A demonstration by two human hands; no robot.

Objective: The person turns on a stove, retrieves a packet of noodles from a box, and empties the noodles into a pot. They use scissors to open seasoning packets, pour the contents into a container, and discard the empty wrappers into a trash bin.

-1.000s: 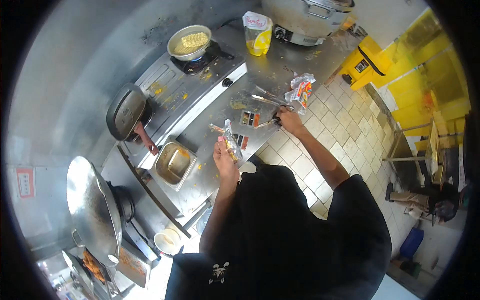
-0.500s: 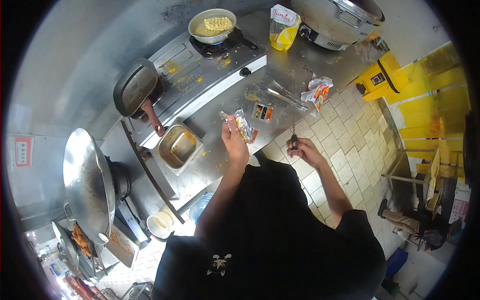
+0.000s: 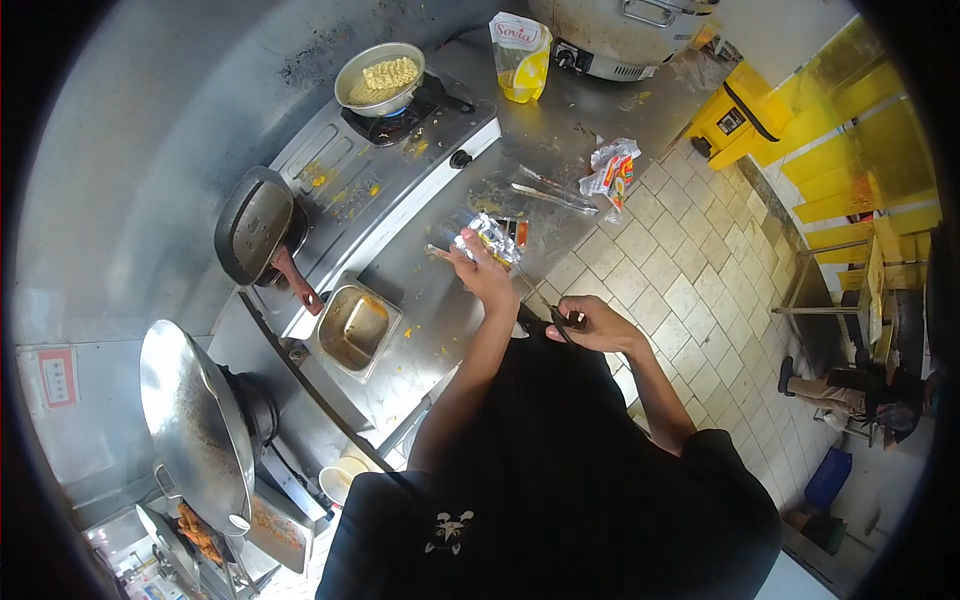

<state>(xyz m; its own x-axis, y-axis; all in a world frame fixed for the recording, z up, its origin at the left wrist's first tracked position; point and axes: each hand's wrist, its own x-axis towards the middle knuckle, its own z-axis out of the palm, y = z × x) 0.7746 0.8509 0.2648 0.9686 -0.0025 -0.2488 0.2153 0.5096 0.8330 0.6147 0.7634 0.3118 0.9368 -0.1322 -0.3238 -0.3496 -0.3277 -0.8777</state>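
My left hand (image 3: 487, 283) is closed around a crumpled silver foil sachet (image 3: 494, 240), held above the steel counter. Dark-handled scissors (image 3: 566, 322) are in my right hand (image 3: 600, 326), close to my shirt and past the counter's front edge. A seasoning packet with small compartments (image 3: 519, 231) lies behind the foil, partly hidden by it. Tongs (image 3: 555, 192) rest farther back on the counter, beside a torn noodle wrapper (image 3: 611, 170). On the lit burner stands a pan (image 3: 352, 92) with a block of noodles (image 3: 391, 73) in it.
A dark pan with a wooden handle (image 3: 292, 275) sits on the stove's left side. Near it is a steel container (image 3: 357, 330). A large wok (image 3: 190, 420) stands at left. An oil pouch (image 3: 521, 60) and a big cooker (image 3: 625, 40) are at the back. Another person (image 3: 850, 392) is at far right.
My right hand has drawn in toward my body and left with the scissors. The foil sachet has tilted in my left hand, which shifted slightly right. The whole view has turned a little.
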